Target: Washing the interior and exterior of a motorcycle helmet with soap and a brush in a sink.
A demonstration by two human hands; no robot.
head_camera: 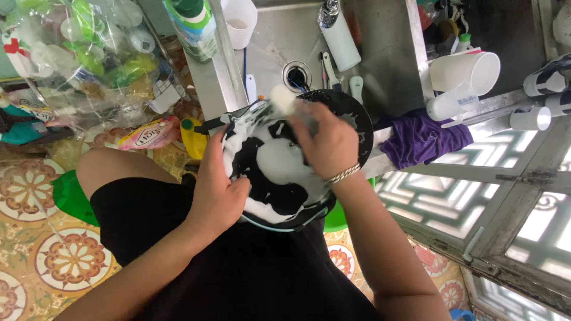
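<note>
Looking straight down here: the left hand (pixel 217 190) comes up from the lower left and grips the near-left rim of a round black pan (pixel 297 157), fingers (pixel 215 148) curled over the edge and pressed together, thumb on the inside. The pan sits held out over the person's lap, just in front of the steel sink (pixel 380 53), and it's smeared all over with white soap foam. The right hand (pixel 324 142) reaches in from the lower right, a silver bracelet (pixel 342 174) on the wrist, fingers closed around a foamy scrubber (pixel 283 98) pressed at the pan's far rim. It's probably a sponge, but the suds and blur make it hard to tell.

As for containers: a white bottle (pixel 340 37) lies in the sink near the drain (pixel 297 76), a white cup (pixel 239 22) stands on the sink's back left edge with something pale inside, and a white plastic tumbler (pixel 466 71) lies on its side on the counter to the right, showing nothing inside, beside a purple cloth (pixel 419 138) draped over the edge
</note>
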